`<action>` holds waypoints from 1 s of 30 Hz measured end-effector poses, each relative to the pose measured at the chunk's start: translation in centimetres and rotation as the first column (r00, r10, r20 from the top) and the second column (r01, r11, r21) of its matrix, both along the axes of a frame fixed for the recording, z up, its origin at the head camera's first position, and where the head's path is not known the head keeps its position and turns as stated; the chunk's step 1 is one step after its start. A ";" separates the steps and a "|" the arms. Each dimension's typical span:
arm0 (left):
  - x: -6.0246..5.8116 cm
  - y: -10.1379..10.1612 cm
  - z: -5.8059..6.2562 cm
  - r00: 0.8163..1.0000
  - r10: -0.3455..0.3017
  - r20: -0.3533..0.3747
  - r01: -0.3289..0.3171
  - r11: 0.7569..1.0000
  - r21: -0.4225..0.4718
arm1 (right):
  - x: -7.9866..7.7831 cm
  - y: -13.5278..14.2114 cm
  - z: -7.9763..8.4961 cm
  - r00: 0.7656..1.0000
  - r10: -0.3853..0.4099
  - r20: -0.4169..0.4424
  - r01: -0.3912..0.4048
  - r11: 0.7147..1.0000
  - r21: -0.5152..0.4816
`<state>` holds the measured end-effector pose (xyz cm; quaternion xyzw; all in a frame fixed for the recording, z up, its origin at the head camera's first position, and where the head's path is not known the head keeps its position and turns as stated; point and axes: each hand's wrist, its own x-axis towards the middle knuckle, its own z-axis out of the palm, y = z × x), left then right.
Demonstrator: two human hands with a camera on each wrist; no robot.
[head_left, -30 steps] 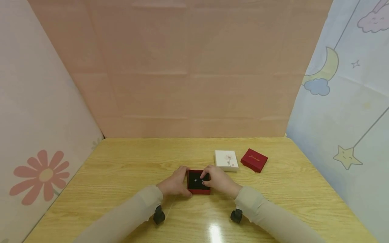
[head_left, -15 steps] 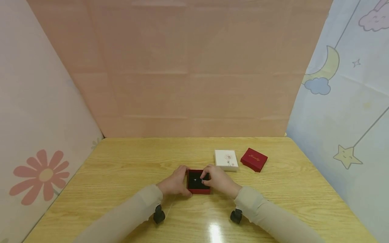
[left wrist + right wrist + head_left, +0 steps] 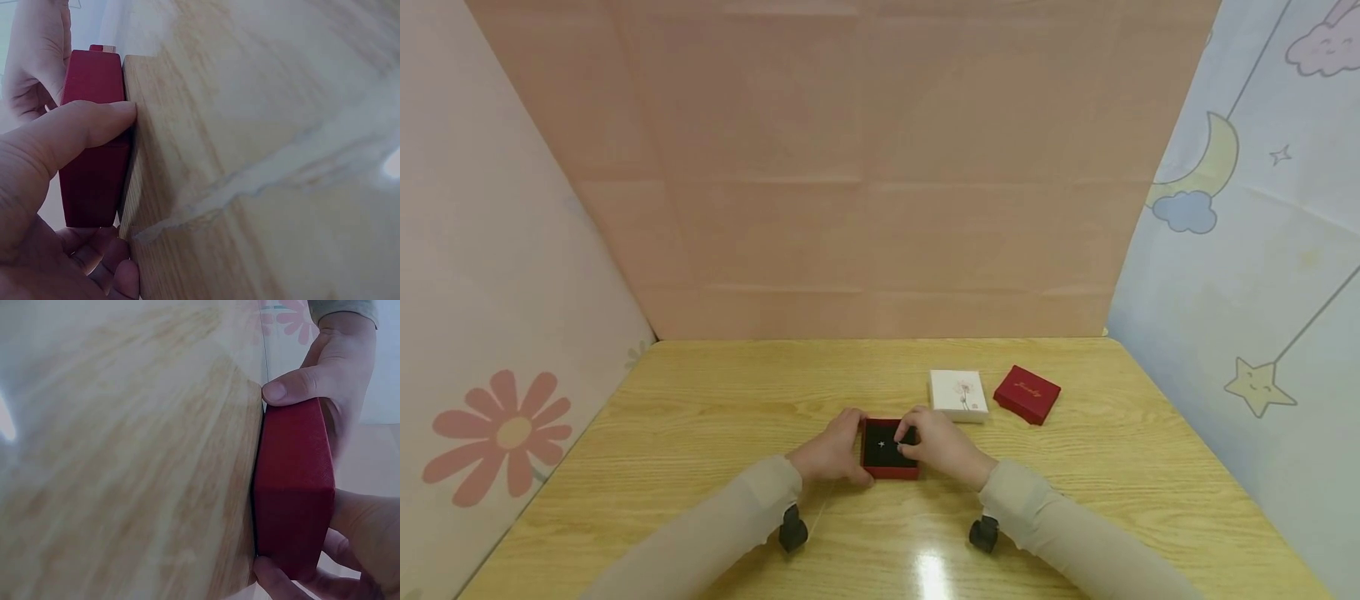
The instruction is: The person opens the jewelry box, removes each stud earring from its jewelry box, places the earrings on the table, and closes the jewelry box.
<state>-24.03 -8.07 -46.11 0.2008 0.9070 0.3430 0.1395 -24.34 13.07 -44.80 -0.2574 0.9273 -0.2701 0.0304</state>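
Observation:
A small red jewelry box [image 3: 891,472] with a black inner pad stands without its lid on the table. My left hand [image 3: 831,450] grips its left side, thumb along the front wall, as the box [image 3: 94,187] shows in the left wrist view. On the pad sits a tiny silver star-like stud earring [image 3: 882,444]. Over the right half, my right hand [image 3: 943,450] pinches a second tiny silver piece, apparently the matching earring, mostly hidden by thumb and forefinger. In the right wrist view, the box wall [image 3: 294,450] hides what those fingertips hold.
Behind my right hand lies a white box [image 3: 955,392] with a flower print. Right of it is a red lid-like piece [image 3: 1028,395] with gold lettering. The wooden table [image 3: 737,392] meets a pink-beige backdrop at its far edge.
My right fingertips have closed a little around the small silver piece, which now shows less. The left hand and the box have stayed in place.

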 end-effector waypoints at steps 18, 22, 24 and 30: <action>0.0 0.1 0.1 1.000 0.007 0.006 -0.007 1.000 -0.010 | 0.5 0.5 1.2 0.998 -0.053 -0.019 0.051 0.992 -0.113; 0.0 0.0 0.0 1.000 0.005 -0.005 -0.005 1.000 -0.019 | 0.6 1.3 2.3 0.999 -0.050 0.005 0.050 0.977 -0.208; 0.0 0.0 0.0 1.000 0.001 -0.012 -0.001 1.000 -0.018 | 0.6 1.8 3.0 0.999 -0.051 0.014 0.053 0.972 -0.230; 0.2 -0.1 0.2 1.000 -0.005 -0.015 0.005 1.000 0.000 | 0.7 3.6 4.2 0.995 -0.082 0.053 0.092 0.970 -0.227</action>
